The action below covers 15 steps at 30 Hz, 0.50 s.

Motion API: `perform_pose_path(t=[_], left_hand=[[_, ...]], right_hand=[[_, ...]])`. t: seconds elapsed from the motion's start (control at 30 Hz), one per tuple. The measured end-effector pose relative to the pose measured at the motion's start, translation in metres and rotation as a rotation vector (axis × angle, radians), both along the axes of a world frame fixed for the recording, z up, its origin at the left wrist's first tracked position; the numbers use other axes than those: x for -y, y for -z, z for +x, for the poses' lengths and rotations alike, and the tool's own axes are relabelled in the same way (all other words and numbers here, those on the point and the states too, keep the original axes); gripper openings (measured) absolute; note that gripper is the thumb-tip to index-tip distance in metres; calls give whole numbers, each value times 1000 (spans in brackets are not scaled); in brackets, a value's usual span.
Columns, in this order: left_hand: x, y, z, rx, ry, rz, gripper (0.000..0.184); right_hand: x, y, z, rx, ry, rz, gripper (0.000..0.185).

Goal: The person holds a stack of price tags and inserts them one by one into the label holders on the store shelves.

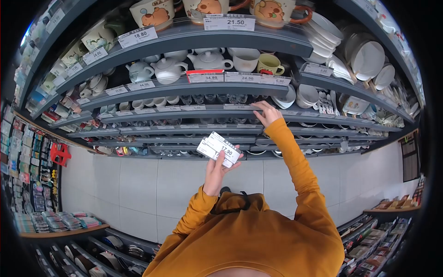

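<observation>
My left hand (217, 171) is closed on a small stack of white price labels (213, 145), held above the floor in front of the shelves. The top ones overlap, and "17.90" is readable on one. My right hand (267, 113) reaches up to the front edge of a middle shelf, its fingers apart and the fingertips at the label strip (237, 107). No object shows in that hand; whether the fingertips press on the strip I cannot tell. Just behind them stand small drinking glasses (221, 98) and white bowls (284, 97).
Above are teapots (170, 69), a yellow cup (270, 64) and bear-patterned mugs (154, 14), with price labels along the shelf edges. White plates (368, 60) and spoons (326, 102) are at the right. A red stool (60, 153) stands on the tiled floor (184, 184) at left.
</observation>
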State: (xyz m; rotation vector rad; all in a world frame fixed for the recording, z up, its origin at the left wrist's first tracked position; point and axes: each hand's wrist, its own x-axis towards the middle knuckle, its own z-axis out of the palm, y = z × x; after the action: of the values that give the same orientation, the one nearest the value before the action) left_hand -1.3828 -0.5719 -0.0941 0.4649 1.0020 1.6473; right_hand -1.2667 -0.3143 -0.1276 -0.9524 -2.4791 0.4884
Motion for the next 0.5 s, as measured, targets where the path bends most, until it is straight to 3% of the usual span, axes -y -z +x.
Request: perform_pose_path(t=[0.17, 0.33, 0.43, 0.5], left_hand=[[6, -10, 32, -21, -25, 39, 42], [14, -20, 63, -82, -128, 71, 41], [17, -28, 82, -83, -160, 77, 40], [19, -39, 95, -90, -155, 72, 39]], right_hand=[[6, -15, 15, -70, -20, 16, 30], [44, -25, 46, -320, -80, -47, 28], [77, -43, 71, -395, -73, -273, 23], [109, -59, 91, -502, -115, -697, 27]])
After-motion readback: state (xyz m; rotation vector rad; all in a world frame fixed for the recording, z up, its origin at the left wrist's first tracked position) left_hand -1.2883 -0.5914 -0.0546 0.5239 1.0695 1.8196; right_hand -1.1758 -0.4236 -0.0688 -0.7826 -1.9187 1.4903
